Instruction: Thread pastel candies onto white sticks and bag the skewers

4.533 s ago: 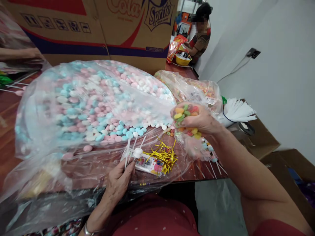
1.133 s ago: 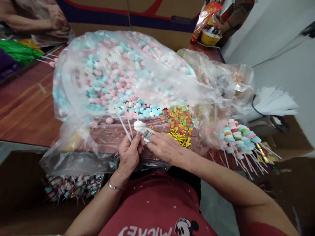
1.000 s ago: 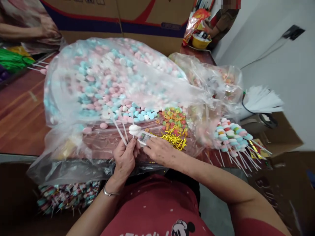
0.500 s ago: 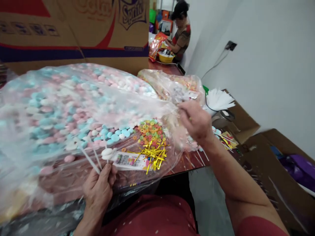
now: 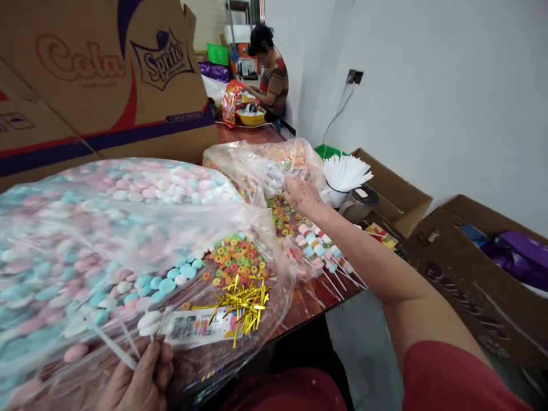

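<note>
My left hand point(image 5: 139, 374) is closed around several thin white sticks point(image 5: 113, 342); one carries stacked white marshmallows point(image 5: 149, 323). Under and beyond it spreads a large clear bag point(image 5: 171, 214) of pink, blue and white marshmallows point(image 5: 166, 285). On the bag's near plastic lie ring-shaped cereal pieces point(image 5: 235, 260), gold twist ties point(image 5: 246, 302) and a printed label point(image 5: 192, 326). Farther right, my right hand point(image 5: 303, 197) has its fingers curled at the edge of a second clear bag point(image 5: 244, 157), gripping its plastic. More cereal rings point(image 5: 282, 214) show below that hand.
Finished-looking marshmallow sticks point(image 5: 319, 248) lie under my right forearm. Behind are a bowl of white paper sticks point(image 5: 346, 174) and a grey mug point(image 5: 359, 202). Cardboard boxes stand at the back left point(image 5: 85, 74) and right point(image 5: 483, 274). A co-worker point(image 5: 274, 80) sits at the far end beside a yellow bowl point(image 5: 252, 119).
My right hand has left the marshmallow bag's edge and moved onto the second bag beyond. My left hand keeps the sticks. The view has swung right, and the marshmallow bag's raised plastic has dropped.
</note>
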The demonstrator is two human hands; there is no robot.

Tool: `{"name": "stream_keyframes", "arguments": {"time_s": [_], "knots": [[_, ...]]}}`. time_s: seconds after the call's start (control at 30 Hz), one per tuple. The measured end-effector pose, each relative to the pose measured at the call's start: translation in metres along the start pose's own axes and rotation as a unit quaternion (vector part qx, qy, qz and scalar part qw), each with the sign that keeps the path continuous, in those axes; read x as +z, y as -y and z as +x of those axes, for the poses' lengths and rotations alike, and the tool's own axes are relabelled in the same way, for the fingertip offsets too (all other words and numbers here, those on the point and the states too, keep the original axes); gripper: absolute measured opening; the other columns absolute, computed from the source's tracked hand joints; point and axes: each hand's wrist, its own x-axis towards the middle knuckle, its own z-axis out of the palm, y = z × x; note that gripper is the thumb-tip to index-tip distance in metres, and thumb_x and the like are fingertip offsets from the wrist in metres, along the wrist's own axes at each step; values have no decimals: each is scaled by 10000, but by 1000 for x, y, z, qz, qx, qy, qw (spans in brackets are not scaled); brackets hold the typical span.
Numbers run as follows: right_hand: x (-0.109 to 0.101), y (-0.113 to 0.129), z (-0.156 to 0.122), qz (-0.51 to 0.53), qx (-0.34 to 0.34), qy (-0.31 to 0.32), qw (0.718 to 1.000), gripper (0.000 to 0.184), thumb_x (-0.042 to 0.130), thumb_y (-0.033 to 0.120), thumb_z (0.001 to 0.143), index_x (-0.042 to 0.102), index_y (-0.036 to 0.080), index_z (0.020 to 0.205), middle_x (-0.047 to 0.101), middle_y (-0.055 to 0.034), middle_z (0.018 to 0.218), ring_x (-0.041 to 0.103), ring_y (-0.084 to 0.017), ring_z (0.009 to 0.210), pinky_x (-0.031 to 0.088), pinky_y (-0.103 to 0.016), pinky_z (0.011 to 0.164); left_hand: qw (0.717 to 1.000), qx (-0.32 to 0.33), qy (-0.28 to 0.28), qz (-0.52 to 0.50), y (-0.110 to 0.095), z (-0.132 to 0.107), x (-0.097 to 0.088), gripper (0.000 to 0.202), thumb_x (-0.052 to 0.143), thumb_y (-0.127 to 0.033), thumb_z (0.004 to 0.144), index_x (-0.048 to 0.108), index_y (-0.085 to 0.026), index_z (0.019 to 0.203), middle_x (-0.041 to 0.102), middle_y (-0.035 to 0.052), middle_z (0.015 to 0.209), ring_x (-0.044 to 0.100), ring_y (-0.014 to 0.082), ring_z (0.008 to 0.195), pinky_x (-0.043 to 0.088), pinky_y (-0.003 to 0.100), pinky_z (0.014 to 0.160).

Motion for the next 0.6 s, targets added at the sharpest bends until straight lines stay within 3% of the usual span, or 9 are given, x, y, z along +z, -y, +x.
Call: {"name": "stream_keyframes", "arguments": {"time_s": [0.13,0.23,0.33,0.47,0.6], "knots": [[0,1,-3,14,-101,138,985,127,623,208,791,713,142,851,722,-68,862,625,-188,768,396,-266,634,997,-60,-49,-10,-12,-7,9,564,890,-471,362,629,-175,766,582,-65,547,406,32,409,315,136,367],[8,2,-8,25,-144,194,970,117,666,205,756,734,140,825,725,-44,812,601,-155,702,358,-250,579,996,-68,-52,-8,-15,-9,12,558,899,-428,343,623,-177,756,583,-67,555,417,37,426,332,134,376],[17,6,-13,44,-166,210,962,198,622,280,831,744,147,914,734,-42,847,596,-140,703,358,-239,571,998,-51,-39,2,-11,-6,8,493,884,-429,434,622,-186,773,578,-61,566,411,44,432,337,146,379],[26,14,-17,53,-165,200,964,206,629,300,840,751,144,897,735,-43,825,599,-143,691,349,-243,553,999,-31,5,31,-3,-1,0,409,823,-466,587,623,-194,818,576,-43,571,407,60,430,316,169,368],[33,24,-20,40,-127,158,978,124,637,207,815,743,146,835,721,-29,757,612,-154,678,369,-244,563,999,-34,3,27,-5,-2,1,443,831,-479,558,614,-190,815,569,-54,567,397,49,414,336,166,381]]}}
